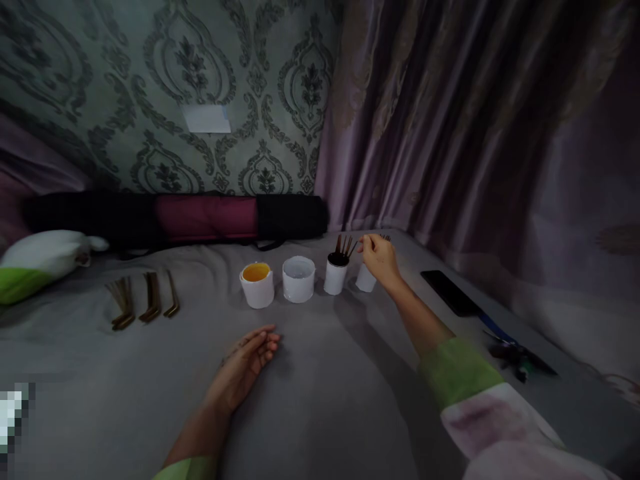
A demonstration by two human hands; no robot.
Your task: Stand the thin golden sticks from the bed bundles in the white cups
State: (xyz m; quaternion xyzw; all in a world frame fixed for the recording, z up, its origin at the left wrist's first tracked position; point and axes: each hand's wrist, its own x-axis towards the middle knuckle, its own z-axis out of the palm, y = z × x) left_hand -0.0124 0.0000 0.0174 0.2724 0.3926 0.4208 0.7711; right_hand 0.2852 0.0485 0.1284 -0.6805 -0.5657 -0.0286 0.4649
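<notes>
My right hand is over a white cup at the right end of a row, thumb and fingers pinched together. The hand covers much of this cup; tips of thin brown sticks show behind it. What the fingers hold, if anything, I cannot make out. Beside it stands a white cup with a dark inside, several thin brown sticks rising from it. My left hand rests on the grey cloth, fingers loosely curved and apart, holding nothing. It is nearest a white cup with a yellow-orange inside and a wider white cup.
Three groups of L-shaped brownish rods lie on the grey cloth at left. A white-and-green plush item and a black-and-maroon roll lie behind. At right are a black phone-like slab and keys on a blue strap.
</notes>
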